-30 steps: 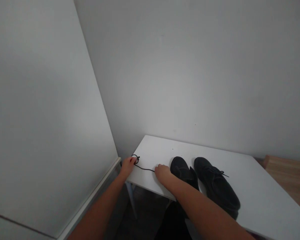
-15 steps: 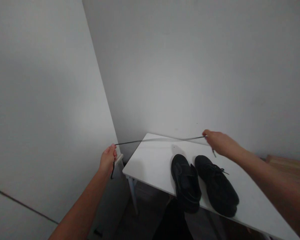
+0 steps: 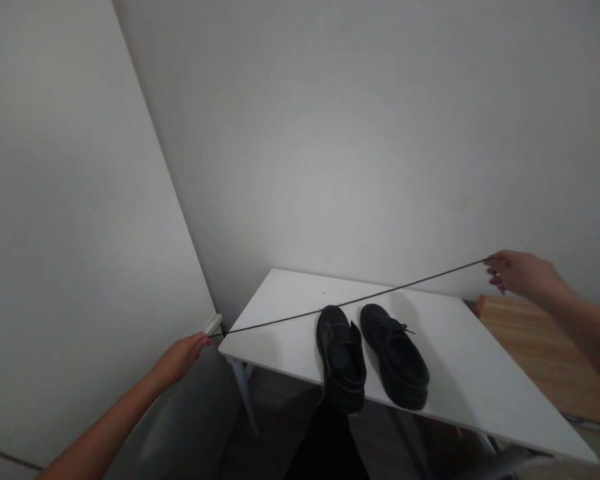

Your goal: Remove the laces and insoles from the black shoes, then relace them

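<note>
A thin dark shoelace (image 3: 290, 319) runs taut in the air, slanting up from left to right over a white table. My left hand (image 3: 183, 357) pinches its left end beside the table's left corner. High on the right, my right hand (image 3: 523, 272) grips the other end between thumb and fingers. Two black shoes stand below the lace on the table, toes toward the wall. The left shoe (image 3: 341, 363) has no lace visible and its tongue area looks open. A tied bow shows on the right shoe (image 3: 396, 357).
The white table (image 3: 450, 333) stands against a grey wall (image 3: 330, 147). A pale panel (image 3: 80, 200) closes off the left side. At the right is a wooden surface (image 3: 540, 353). A dark-clothed leg (image 3: 327, 443) shows below the table's front edge.
My hands have moved farther apart, the right one outward to the right, the left one lower and leftward. The lace now stretches longer and straighter. The view has shifted right.
</note>
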The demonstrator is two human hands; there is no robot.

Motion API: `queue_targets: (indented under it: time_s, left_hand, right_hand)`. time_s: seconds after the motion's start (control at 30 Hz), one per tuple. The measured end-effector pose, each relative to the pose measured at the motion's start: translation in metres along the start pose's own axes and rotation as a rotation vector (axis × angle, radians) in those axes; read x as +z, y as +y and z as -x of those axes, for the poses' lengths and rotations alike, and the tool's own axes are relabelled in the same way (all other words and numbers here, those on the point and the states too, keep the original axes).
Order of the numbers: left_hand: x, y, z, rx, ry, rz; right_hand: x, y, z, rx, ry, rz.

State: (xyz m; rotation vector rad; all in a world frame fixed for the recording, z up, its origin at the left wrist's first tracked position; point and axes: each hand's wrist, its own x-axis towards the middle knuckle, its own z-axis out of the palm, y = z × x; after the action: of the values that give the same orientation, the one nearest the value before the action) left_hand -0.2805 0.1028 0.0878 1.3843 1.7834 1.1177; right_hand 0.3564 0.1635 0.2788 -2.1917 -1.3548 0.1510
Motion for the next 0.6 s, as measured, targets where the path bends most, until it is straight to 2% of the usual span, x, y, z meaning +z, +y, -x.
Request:
queue_targets:
  time_s: [0.03, 0.1, 0.13, 0.17, 0.27, 0.33, 0.4, 0.47, 0.53, 0.6]
  left_hand:
    - [0.001, 0.003, -0.003, -0.086, -0.044, 0.074]
    - [0.01, 0.016, -0.01, -0.277, -0.051, 0.354]
    - [0.019, 0.025, -0.013, -0.338, -0.029, 0.541]
    - [0.03, 0.035, -0.014, -0.35, -0.035, 0.639]
    - [0.08, 0.058, -0.003, -0.345, -0.088, 0.724]
    - [0.119, 0.067, 0.014, -0.34, -0.17, 0.747]
    - [0.156, 0.072, 0.036, -0.288, -0.343, 0.758]
    - [0.185, 0.077, 0.056, -0.231, -0.436, 0.753]
    - [0.204, 0.085, 0.07, -0.177, -0.453, 0.729]
    - [0.212, 0.091, 0.077, -0.129, -0.411, 0.692]
  right_hand:
    - [0.013, -0.008, 0.01, 0.02, -0.049, -0.058]
    - [0.047, -0.029, 0.037, 0.018, -0.185, -0.176]
    - [0.067, -0.04, 0.053, -0.007, -0.257, -0.229]
    - [0.087, -0.051, 0.071, -0.03, -0.325, -0.268]
    - [0.144, -0.076, 0.125, -0.11, -0.513, -0.332]
    - [0.173, -0.081, 0.152, -0.143, -0.537, -0.341]
    - [0.191, -0.079, 0.169, -0.183, -0.491, -0.351]
    - [0.2, -0.072, 0.177, -0.213, -0.446, -0.366]
    - [0.205, -0.066, 0.183, -0.238, -0.438, -0.386]
    - [0.207, -0.064, 0.188, -0.301, -0.478, -0.393]
